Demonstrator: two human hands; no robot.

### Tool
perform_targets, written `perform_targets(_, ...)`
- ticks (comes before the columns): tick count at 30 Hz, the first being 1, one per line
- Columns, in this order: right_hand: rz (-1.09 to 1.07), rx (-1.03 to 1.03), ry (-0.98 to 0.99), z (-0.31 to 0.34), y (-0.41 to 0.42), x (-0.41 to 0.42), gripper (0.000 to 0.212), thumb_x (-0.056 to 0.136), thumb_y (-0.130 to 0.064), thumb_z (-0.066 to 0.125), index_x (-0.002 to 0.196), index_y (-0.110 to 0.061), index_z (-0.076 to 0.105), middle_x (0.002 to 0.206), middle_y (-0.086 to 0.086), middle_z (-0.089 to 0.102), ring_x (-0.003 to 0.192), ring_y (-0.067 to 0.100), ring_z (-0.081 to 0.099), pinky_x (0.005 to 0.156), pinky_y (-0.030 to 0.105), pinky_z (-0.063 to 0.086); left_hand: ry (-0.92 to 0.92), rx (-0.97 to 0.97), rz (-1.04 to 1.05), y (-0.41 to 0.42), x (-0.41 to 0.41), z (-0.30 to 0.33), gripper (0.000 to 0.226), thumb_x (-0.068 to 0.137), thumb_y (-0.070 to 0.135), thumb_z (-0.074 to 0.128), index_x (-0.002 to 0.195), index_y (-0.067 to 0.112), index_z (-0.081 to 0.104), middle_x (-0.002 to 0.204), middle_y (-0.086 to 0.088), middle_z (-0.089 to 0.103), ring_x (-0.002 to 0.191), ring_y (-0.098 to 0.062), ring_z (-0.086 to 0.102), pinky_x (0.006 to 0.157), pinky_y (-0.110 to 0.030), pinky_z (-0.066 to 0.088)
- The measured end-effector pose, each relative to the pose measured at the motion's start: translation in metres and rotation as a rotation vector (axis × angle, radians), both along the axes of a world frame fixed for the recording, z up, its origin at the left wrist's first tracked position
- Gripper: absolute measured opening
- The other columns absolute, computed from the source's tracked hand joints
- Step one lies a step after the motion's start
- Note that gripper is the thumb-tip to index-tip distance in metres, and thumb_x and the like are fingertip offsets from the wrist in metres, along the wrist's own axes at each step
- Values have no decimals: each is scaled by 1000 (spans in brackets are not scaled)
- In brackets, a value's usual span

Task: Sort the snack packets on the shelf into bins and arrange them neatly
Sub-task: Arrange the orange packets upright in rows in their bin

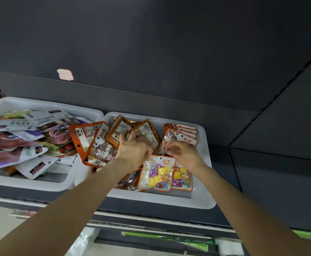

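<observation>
Two white bins stand side by side on a dark shelf. The right bin (204, 163) holds several orange-edged candy packets: a loose heap (97, 145) at its left, a tidy stack (180, 133) at its back right, and colourful candy packets (157, 174) lying flat in front. My left hand (132, 150) reaches into the heap, its fingers curled round an orange-edged packet (143, 130). My right hand (184, 152) rests on the stacked packets, fingers bent; whether it grips one I cannot tell. The left bin (46, 105) is full of white and purple packets (22, 137).
A dark back panel rises behind the bins, with a small white and red label (65, 74) on it. Another dark shelf section stands to the right. Below the shelf edge lie green and clear plastic packages (169, 239).
</observation>
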State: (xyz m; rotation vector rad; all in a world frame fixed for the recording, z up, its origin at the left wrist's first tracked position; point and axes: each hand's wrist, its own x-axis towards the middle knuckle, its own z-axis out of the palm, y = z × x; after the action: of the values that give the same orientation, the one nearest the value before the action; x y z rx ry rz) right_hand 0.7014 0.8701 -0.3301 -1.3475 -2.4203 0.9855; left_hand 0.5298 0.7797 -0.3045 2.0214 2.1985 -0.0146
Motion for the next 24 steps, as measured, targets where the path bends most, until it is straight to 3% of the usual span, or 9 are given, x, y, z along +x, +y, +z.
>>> perform_targets(4,21,80,-272,-9,3,19,37,93,-25,57,128,-15,51,133,3,52,121,21,50,97,28,40,-8,-64,-48,-4,-5,0,14,85,42,63,98,41,69,139,19,35,139,-15,13,113,-54,0)
perform_targets(10,90,124,-361,-24,0,7,38,95,-17,54,132,-17,49,138,5,49,124,22,48,102,30,40,-7,-85,-83,-5,-9,1,15,84,45,64,96,39,70,144,19,33,140,-14,11,113,-54,-1)
perform_targets(17,141,176,-478,-32,3,5,31,93,-24,57,123,-20,57,127,3,57,114,20,55,95,30,46,3,-56,-110,-7,-14,-2,19,87,46,60,103,39,67,145,22,35,142,-11,11,114,-53,-1)
perform_targets(24,170,235,-522,-30,1,3,21,90,-21,59,111,-15,58,123,5,53,109,21,55,91,29,46,-24,-37,-108,-7,-17,-6,18,87,46,60,102,39,68,144,24,38,140,-10,14,116,-51,2)
